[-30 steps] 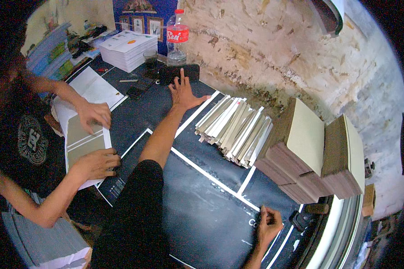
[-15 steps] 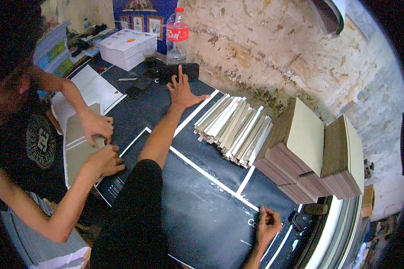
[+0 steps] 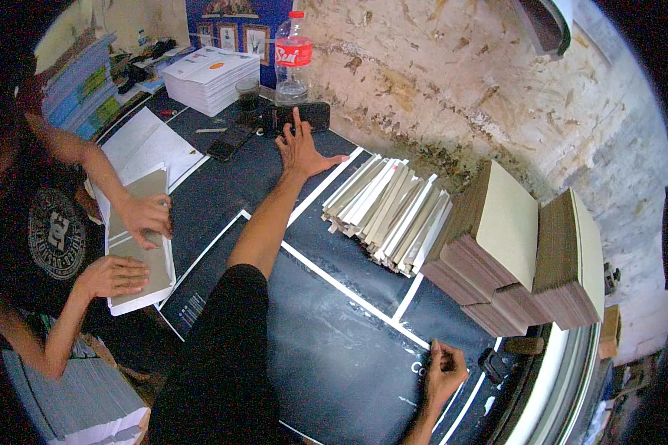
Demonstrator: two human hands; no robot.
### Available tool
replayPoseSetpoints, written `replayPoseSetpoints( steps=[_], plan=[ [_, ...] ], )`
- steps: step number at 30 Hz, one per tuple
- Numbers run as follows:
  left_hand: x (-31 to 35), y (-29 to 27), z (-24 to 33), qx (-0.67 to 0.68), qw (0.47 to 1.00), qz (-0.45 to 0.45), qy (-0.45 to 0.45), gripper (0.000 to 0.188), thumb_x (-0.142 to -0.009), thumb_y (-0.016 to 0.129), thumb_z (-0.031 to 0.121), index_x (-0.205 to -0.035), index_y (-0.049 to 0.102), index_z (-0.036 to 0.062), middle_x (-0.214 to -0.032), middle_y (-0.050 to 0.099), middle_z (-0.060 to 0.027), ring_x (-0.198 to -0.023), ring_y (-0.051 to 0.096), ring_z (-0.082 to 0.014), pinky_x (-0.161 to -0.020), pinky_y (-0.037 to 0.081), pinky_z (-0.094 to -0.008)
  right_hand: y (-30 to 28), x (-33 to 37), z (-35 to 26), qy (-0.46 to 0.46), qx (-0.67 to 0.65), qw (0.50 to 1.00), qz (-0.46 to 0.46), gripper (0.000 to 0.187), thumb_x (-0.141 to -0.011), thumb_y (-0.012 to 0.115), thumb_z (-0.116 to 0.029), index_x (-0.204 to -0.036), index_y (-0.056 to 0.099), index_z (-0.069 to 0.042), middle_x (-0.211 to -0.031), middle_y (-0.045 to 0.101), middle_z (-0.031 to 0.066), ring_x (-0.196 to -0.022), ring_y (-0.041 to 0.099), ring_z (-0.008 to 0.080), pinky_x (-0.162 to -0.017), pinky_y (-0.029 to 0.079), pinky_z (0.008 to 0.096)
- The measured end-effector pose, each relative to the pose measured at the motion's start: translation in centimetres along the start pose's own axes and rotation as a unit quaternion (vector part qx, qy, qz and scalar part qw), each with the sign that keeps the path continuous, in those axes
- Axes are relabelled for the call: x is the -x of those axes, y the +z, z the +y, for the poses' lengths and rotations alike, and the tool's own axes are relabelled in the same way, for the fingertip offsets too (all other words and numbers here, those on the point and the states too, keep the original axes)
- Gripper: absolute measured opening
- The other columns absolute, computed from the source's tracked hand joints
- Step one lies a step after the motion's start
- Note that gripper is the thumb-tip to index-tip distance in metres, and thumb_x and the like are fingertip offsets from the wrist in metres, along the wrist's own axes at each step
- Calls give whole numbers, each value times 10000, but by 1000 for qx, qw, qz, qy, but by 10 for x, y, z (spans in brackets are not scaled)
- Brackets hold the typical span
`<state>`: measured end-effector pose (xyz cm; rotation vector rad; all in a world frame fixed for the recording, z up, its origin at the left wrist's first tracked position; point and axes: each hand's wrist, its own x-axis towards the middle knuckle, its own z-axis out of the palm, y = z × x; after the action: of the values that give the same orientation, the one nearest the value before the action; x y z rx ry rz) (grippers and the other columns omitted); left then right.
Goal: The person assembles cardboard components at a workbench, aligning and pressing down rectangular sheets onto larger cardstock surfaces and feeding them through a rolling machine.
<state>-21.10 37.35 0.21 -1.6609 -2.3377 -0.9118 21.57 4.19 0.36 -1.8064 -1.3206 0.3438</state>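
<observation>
While a co-worker at the far left presses both hands onto a grey board [image 3: 142, 222] lying on white sheets [image 3: 147, 148], the person's own arms reach across the dark table [image 3: 326, 356]. A stack of grey sheets [image 3: 74, 400] sits at the lower left edge, and a pile of printed white paper [image 3: 209, 74] stands at the back left.

The left hand [image 3: 303, 144] is stretched far forward, fingers spread wide and palm down, its fingertips touching a dark phone [image 3: 298, 116] that lies flat near the wall. It holds nothing. A small glass [image 3: 248, 95] and a clear plastic bottle with a red label [image 3: 292, 59] stand just behind the phone. Another dark phone [image 3: 230, 141] lies to the left of that hand.

Further right, a leaning row of thin grey and white boards [image 3: 390, 211] lies on the table, between white tape lines [image 3: 349, 278]. Beside it, two tall stacks of brown cardboard [image 3: 512, 252] lean against the rough wall.

At the lower right, the right hand [image 3: 444, 371] is curled, fingers bent in and pressing down on the table's dark covering near the edge; whether it pinches anything small I cannot tell.
</observation>
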Motion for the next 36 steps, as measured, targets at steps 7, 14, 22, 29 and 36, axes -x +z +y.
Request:
replayPoseSetpoints(
  steps=[7, 14, 22, 29, 36],
  plan=[
    [1, 1, -1, 15, 1000, 19, -3, 1478, -428, 758, 906, -1455, 370, -84, -1690, 16, -166, -1447, 254, -487, -1091, 248, -695, -1, 1, 2, -1, 10, 1000, -6, 167, -845, 826, -176, -873, 747, -32, -768, 681, 54, -610, 557, 115, -562, 449, 270],
    [5, -1, 3, -10, 999, -22, 39, 1340, -585, 725, 852, -1486, 367, -73, -1694, -12, -151, -1461, 237, -452, -1099, 242, -700, -4, 1, -2, -3, -2, 1000, -14, 139, -858, 798, -136, -869, 737, -12, -786, 693, 78, -634, 584, 138, -584, 470, 283],
    [13, 7, -1, -28, 999, 15, 33, 1207, -678, 710, 786, -1467, 377, -64, -1688, 29, -200, -1466, 236, -426, -1097, 263, -633, 4, -4, 21, -53, -10, 998, 8, 152, -866, 798, -144, -865, 735, -5, -724, 655, 26, -632, 532, 94, -575, 412, 256],
    [15, 4, 2, -53, 999, 8, -6, 1218, -671, 706, 802, -1458, 384, -69, -1661, 16, -287, -1464, 256, -416, -1106, 275, -585, 0, -1, 5, 10, 5, 1000, -9, 153, -863, 792, -171, -859, 743, -25, -758, 668, 57, -661, 564, 148, -605, 443, 299],
    [11, 5, -7, -9, 1000, 4, -4, 1297, -660, 658, 861, -1466, 352, -109, -1672, -12, -264, -1454, 250, -471, -1118, 231, -671, 2, -1, 7, -1, 11, 1000, -13, 154, -866, 789, -176, -857, 743, -30, -752, 663, 54, -655, 564, 141, -589, 438, 296]
  ],
)
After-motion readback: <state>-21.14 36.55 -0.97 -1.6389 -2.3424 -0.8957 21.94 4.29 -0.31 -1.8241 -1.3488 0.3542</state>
